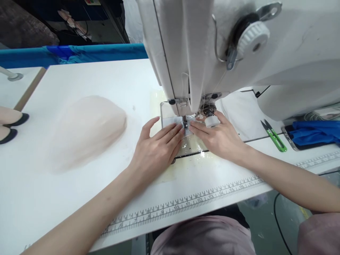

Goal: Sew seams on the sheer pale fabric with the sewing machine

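Observation:
My left hand (160, 150) lies flat with its fingers stretched toward the presser foot (185, 122) of a white sewing machine (172, 46). From the other side, my right hand (219, 136) reaches in, fingertips extended beside the foot and thumb partly behind a white round knob (212, 121). Both sets of fingertips press on a small pale piece of fabric (170, 122) around the foot; much of it is hidden under the fingers. Below the hands, the metal needle plate (190, 146) shines. White thread runs down the machine head.
A blurred pale pink rounded piece (92, 131) lies to the left. Green thread snips (275, 136), a phone (290, 138) and blue cloth (316, 131) rest at the right. A printed ruler (175, 209) follows the table's front edge. Beige items with black ends (12, 124) enter at far left.

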A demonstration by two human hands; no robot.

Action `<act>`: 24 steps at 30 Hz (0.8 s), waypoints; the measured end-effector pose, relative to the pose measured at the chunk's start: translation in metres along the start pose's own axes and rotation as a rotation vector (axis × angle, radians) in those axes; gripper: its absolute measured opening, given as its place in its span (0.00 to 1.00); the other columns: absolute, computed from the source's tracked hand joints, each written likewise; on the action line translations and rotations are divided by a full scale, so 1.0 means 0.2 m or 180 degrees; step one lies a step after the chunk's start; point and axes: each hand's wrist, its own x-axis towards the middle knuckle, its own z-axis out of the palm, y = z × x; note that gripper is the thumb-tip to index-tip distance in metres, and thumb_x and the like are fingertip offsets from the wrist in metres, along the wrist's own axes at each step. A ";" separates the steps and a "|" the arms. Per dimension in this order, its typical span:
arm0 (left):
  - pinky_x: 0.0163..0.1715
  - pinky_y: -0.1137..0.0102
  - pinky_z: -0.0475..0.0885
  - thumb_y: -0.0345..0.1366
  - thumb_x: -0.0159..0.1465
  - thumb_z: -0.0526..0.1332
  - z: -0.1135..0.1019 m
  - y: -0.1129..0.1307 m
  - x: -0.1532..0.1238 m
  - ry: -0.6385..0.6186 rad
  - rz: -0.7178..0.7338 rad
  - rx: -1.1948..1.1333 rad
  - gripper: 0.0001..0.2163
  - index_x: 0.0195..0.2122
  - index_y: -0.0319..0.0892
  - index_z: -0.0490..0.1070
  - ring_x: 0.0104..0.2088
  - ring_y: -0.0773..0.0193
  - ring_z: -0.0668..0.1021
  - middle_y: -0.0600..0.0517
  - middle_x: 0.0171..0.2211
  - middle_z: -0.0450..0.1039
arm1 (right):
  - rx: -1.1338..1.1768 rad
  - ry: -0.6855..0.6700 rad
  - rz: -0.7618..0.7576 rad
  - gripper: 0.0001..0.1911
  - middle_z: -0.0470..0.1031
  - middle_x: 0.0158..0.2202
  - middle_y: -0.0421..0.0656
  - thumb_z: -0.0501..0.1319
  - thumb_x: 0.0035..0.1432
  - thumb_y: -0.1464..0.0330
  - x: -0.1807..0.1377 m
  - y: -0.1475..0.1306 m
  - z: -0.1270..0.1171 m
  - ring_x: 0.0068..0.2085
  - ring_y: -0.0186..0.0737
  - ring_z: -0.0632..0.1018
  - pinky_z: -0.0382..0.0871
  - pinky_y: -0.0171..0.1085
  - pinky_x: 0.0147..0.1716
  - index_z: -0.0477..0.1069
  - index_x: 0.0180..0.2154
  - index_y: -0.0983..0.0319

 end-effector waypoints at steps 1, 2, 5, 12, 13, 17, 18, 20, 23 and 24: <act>0.58 0.51 0.64 0.32 0.68 0.55 0.00 -0.01 0.00 0.0013 -0.0006 0.0004 0.13 0.52 0.44 0.69 0.50 0.57 0.78 0.48 0.49 0.76 | 0.0007 0.0007 0.0001 0.16 0.80 0.45 0.44 0.50 0.64 0.79 0.00 0.00 0.00 0.50 0.41 0.75 0.58 0.50 0.59 0.75 0.45 0.64; 0.58 0.53 0.66 0.32 0.67 0.55 0.01 -0.01 0.00 0.0005 -0.0047 0.0014 0.13 0.53 0.43 0.69 0.51 0.57 0.78 0.47 0.50 0.76 | 0.0019 0.0003 0.0009 0.16 0.80 0.45 0.44 0.51 0.63 0.79 0.00 0.00 0.01 0.50 0.41 0.75 0.59 0.50 0.59 0.74 0.45 0.64; 0.56 0.53 0.67 0.39 0.68 0.55 0.01 -0.02 -0.01 -0.0140 -0.0274 0.0106 0.18 0.56 0.37 0.65 0.56 0.51 0.73 0.41 0.55 0.71 | 0.0057 -0.0016 0.0046 0.16 0.79 0.46 0.44 0.51 0.62 0.79 0.00 0.00 0.01 0.50 0.41 0.74 0.59 0.50 0.57 0.74 0.45 0.64; 0.31 0.59 0.68 0.37 0.66 0.57 -0.08 0.00 0.00 0.0098 -0.0077 0.0502 0.07 0.37 0.43 0.73 0.25 0.59 0.78 0.53 0.26 0.77 | 0.0081 0.0344 0.0153 0.17 0.81 0.41 0.39 0.51 0.61 0.82 0.01 -0.02 -0.03 0.41 0.36 0.76 0.62 0.44 0.53 0.75 0.39 0.62; 0.32 0.60 0.69 0.34 0.66 0.57 -0.09 -0.01 0.00 0.0139 -0.0042 0.0420 0.06 0.38 0.43 0.73 0.28 0.59 0.79 0.52 0.28 0.78 | 0.0159 0.0399 0.0145 0.17 0.81 0.41 0.39 0.51 0.61 0.82 0.02 -0.03 -0.03 0.39 0.35 0.76 0.63 0.42 0.51 0.75 0.39 0.61; 0.45 0.60 0.70 0.28 0.65 0.56 -0.07 -0.02 0.00 -0.0070 -0.0043 -0.0152 0.11 0.47 0.40 0.71 0.45 0.57 0.79 0.47 0.47 0.77 | 0.0495 0.0331 0.0032 0.16 0.80 0.42 0.39 0.51 0.62 0.81 0.03 -0.07 -0.05 0.40 0.34 0.76 0.65 0.36 0.42 0.75 0.41 0.63; 0.46 0.59 0.69 0.28 0.65 0.56 -0.07 -0.02 0.00 -0.0125 -0.0078 -0.0272 0.12 0.48 0.41 0.71 0.44 0.58 0.79 0.48 0.47 0.77 | 0.0503 0.0300 0.0051 0.16 0.80 0.41 0.40 0.50 0.62 0.81 0.03 -0.07 -0.05 0.40 0.35 0.76 0.65 0.36 0.40 0.75 0.40 0.63; 0.43 0.59 0.69 0.29 0.65 0.56 -0.07 -0.03 0.00 -0.0130 -0.0117 -0.0415 0.12 0.48 0.41 0.71 0.41 0.59 0.79 0.50 0.46 0.78 | 0.0476 0.0272 0.0150 0.17 0.80 0.39 0.40 0.50 0.61 0.82 0.03 -0.08 -0.06 0.36 0.36 0.75 0.65 0.36 0.37 0.75 0.37 0.64; 0.43 0.59 0.68 0.29 0.65 0.55 -0.06 -0.04 0.00 -0.0137 -0.0109 -0.0491 0.12 0.49 0.40 0.71 0.44 0.58 0.78 0.50 0.47 0.77 | 0.0533 0.0077 0.0267 0.18 0.79 0.41 0.43 0.49 0.60 0.82 0.03 -0.09 -0.07 0.35 0.37 0.75 0.64 0.36 0.33 0.74 0.42 0.65; 0.44 0.60 0.68 0.30 0.66 0.56 -0.05 -0.04 0.00 -0.0148 -0.0094 -0.0483 0.13 0.50 0.39 0.71 0.45 0.57 0.78 0.49 0.47 0.77 | 0.0565 -0.0035 0.0288 0.18 0.79 0.43 0.44 0.49 0.60 0.82 0.03 -0.09 -0.07 0.37 0.38 0.75 0.64 0.36 0.32 0.74 0.44 0.66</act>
